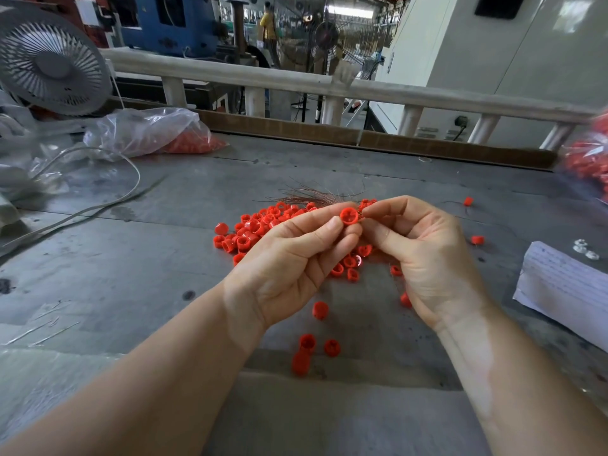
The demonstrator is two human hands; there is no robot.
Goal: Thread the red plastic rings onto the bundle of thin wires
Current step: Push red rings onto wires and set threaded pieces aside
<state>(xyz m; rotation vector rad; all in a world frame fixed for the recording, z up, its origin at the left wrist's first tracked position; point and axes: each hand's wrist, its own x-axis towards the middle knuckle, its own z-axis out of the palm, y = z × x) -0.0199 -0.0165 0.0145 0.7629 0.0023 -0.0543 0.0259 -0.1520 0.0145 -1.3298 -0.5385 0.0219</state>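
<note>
Grey scuffed metal table [171, 199]. White slatted fan [54, 59] far left. Crinkled clear bag [144, 131] of red parts. Loose pile of red rings [260, 223] mid-table. Left hand [289, 261] pinches round red ring [348, 216] at fingertips. Right hand [424, 245] curled, pinching thin coppery wire bundle [316, 194] just beside ring.

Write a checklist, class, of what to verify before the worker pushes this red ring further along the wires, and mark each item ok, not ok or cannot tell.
1. Left hand has a fingertip grip on the red ring: ok.
2. Right hand pinches the wire bundle beside the ring: ok.
3. Ring's open face visible to the worker: ok.
4. Every wire strand through the ring: cannot tell.
5. Wire tails gathered: not ok, they fan out behind the hands.
6. Spare rings in the pile on the table: ok.
</note>
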